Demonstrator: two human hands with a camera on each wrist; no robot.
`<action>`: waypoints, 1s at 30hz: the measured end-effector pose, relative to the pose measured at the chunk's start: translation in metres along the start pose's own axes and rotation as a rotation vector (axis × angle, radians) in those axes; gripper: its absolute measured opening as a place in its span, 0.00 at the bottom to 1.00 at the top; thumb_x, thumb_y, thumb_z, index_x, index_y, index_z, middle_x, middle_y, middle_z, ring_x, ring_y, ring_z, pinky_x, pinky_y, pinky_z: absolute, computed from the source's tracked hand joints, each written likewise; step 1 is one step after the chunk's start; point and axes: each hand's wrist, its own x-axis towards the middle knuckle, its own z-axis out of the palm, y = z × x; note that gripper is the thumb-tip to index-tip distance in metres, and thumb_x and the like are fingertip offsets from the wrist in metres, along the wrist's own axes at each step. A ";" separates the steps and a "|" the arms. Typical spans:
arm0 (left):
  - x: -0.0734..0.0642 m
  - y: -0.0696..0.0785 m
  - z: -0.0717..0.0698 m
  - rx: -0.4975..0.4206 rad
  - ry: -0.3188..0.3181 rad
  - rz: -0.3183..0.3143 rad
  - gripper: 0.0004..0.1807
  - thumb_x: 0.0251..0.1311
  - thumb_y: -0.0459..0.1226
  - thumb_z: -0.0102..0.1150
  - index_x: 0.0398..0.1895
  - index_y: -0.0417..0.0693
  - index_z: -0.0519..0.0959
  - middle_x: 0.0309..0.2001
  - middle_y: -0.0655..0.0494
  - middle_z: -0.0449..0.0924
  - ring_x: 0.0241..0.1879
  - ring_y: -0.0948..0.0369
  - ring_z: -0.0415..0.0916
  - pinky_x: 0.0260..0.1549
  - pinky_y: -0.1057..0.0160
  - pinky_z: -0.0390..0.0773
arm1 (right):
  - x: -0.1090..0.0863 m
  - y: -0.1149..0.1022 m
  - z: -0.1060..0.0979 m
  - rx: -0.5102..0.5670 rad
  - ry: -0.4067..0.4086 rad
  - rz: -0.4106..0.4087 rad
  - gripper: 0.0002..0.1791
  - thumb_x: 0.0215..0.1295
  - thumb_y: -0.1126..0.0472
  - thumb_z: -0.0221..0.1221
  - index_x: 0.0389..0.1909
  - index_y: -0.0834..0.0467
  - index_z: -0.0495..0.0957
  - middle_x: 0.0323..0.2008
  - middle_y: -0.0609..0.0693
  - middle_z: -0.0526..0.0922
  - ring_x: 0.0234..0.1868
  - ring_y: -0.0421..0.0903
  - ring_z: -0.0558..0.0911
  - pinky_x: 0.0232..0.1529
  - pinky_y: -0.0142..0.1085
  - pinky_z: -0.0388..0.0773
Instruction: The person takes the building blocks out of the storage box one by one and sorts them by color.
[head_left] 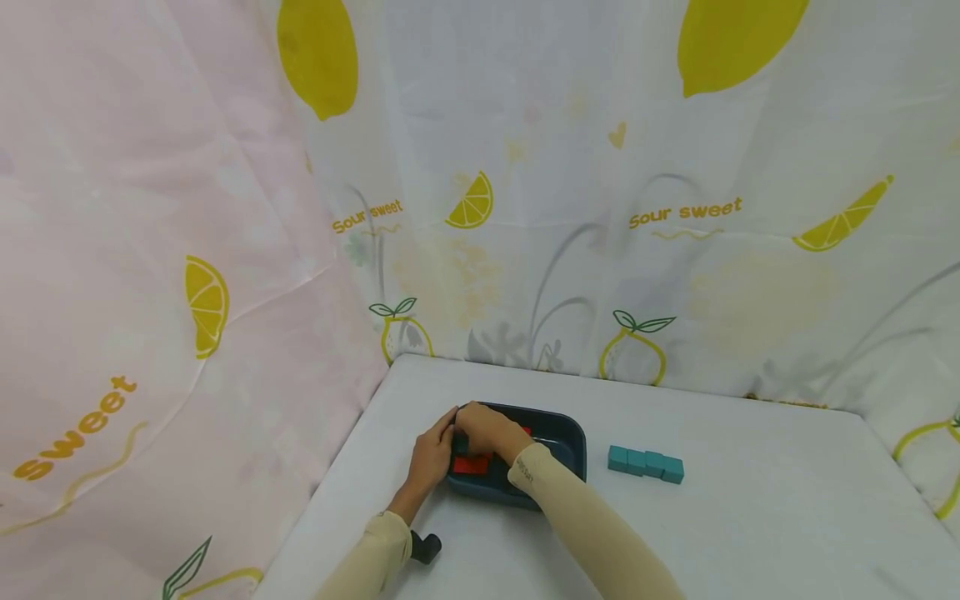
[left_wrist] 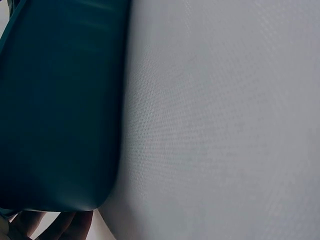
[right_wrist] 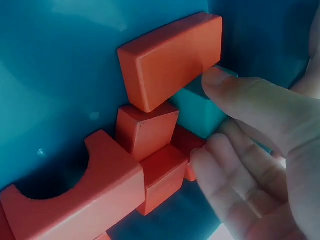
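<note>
A dark blue-green tray (head_left: 495, 493) with raised sides sits on the white table. My left hand (head_left: 431, 454) grips its left end; in the left wrist view, fingers (left_wrist: 77, 227) show beyond the end of the tray wall. Inside the tray, my right hand (head_left: 491, 429) pinches a teal block (right_wrist: 192, 112), thumb on its upper side and curled fingers below. Against that block leans a red rectangular block (right_wrist: 170, 60). Smaller red blocks (right_wrist: 162, 172) and a red arch-shaped block (right_wrist: 110, 185) lie close by. The right hand partly hides the teal block.
Several teal cubes (head_left: 645, 463) stand in a row on the table (head_left: 765, 517), right of the tray. A black rounded object (head_left: 426, 548) is beside the left sleeve. A lemon-print cloth (head_left: 525, 275) hangs behind the table and along its left side.
</note>
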 end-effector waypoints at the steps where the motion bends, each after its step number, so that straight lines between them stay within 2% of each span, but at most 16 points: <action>1: 0.000 0.000 0.000 -0.001 0.000 0.004 0.20 0.73 0.36 0.47 0.66 0.48 0.73 0.60 0.46 0.76 0.60 0.48 0.73 0.59 0.45 0.71 | -0.001 -0.001 0.000 0.004 -0.009 0.011 0.14 0.50 0.69 0.71 0.16 0.53 0.77 0.15 0.42 0.71 0.17 0.38 0.70 0.20 0.27 0.68; 7: 0.001 0.001 0.002 -0.010 0.003 0.015 0.20 0.73 0.36 0.47 0.66 0.48 0.73 0.60 0.47 0.76 0.60 0.48 0.73 0.59 0.45 0.71 | -0.004 -0.002 -0.001 0.012 -0.074 0.035 0.07 0.54 0.68 0.69 0.25 0.55 0.81 0.20 0.42 0.74 0.21 0.38 0.73 0.24 0.26 0.72; 10: 0.002 0.001 0.002 -0.007 0.005 0.011 0.20 0.73 0.36 0.47 0.66 0.48 0.73 0.61 0.47 0.75 0.61 0.48 0.72 0.60 0.46 0.70 | -0.006 0.001 -0.003 0.036 -0.057 0.003 0.06 0.52 0.67 0.71 0.27 0.55 0.83 0.20 0.40 0.74 0.22 0.37 0.73 0.26 0.25 0.71; 16: 0.001 0.000 0.001 -0.011 0.010 0.011 0.20 0.73 0.36 0.48 0.66 0.48 0.73 0.60 0.47 0.76 0.60 0.48 0.73 0.60 0.45 0.70 | -0.011 0.011 -0.006 0.161 -0.009 -0.039 0.09 0.44 0.67 0.74 0.26 0.57 0.84 0.18 0.40 0.75 0.21 0.38 0.72 0.23 0.26 0.71; 22: 0.001 -0.001 0.001 -0.002 0.005 0.015 0.21 0.73 0.36 0.48 0.66 0.48 0.73 0.61 0.46 0.75 0.61 0.49 0.72 0.60 0.46 0.71 | -0.017 0.021 -0.013 0.210 0.000 -0.007 0.12 0.44 0.64 0.73 0.33 0.57 0.84 0.28 0.41 0.78 0.30 0.38 0.75 0.33 0.28 0.76; 26: 0.001 0.000 0.000 0.004 0.002 0.012 0.21 0.73 0.36 0.48 0.67 0.48 0.73 0.61 0.46 0.75 0.61 0.48 0.72 0.60 0.46 0.70 | -0.025 0.027 -0.019 0.253 0.039 -0.017 0.15 0.47 0.64 0.71 0.39 0.58 0.84 0.32 0.43 0.80 0.33 0.39 0.75 0.35 0.29 0.77; 30: 0.001 0.000 0.000 0.013 -0.008 -0.008 0.21 0.73 0.36 0.47 0.67 0.48 0.72 0.61 0.46 0.75 0.62 0.48 0.71 0.61 0.46 0.69 | -0.036 0.036 -0.026 0.289 0.146 -0.079 0.18 0.49 0.65 0.69 0.45 0.59 0.85 0.35 0.46 0.81 0.33 0.39 0.75 0.34 0.28 0.76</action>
